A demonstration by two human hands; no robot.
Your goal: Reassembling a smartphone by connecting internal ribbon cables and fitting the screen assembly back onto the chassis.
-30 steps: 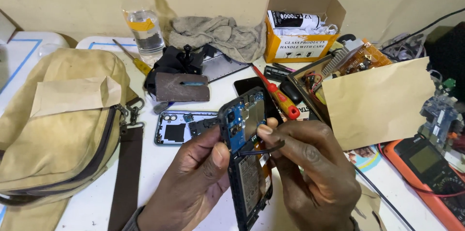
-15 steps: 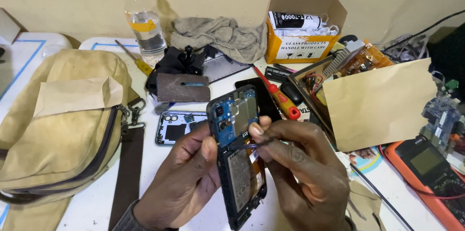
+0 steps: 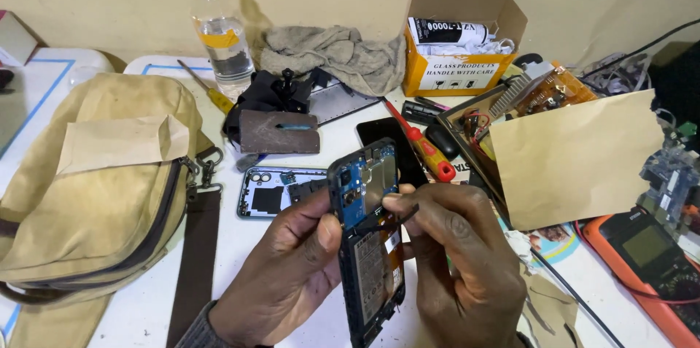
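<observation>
The left hand (image 3: 281,275) is closed around the left edge of an opened smartphone (image 3: 367,238) and holds it above the white counter (image 3: 146,304), tilted, with its top end pointing away from the person. The back of the phone is removed, so the inside is visible: a blue circuit board with a metal shield in the upper part, and a dark battery with an orange-brown area beside it in the lower part. The right hand (image 3: 459,268) touches the right edge of the phone, and its fingers pinch a thin black tool (image 3: 390,222) that lies across the middle of the phone, just under the blue board.

Just behind the left hand, a light blue back cover (image 3: 273,191) with camera holes lies flat on the counter. To the left lies a tan canvas bag (image 3: 95,187) with a brown strap. To the right stands a brown paper envelope (image 3: 576,158), and near the right edge is an orange multimeter (image 3: 642,253). Farther away lies a red screwdriver (image 3: 423,147), then a grey cloth (image 3: 332,52), a clear plastic bottle (image 3: 222,41) and an open yellow cardboard box (image 3: 459,49) at the wall.
</observation>
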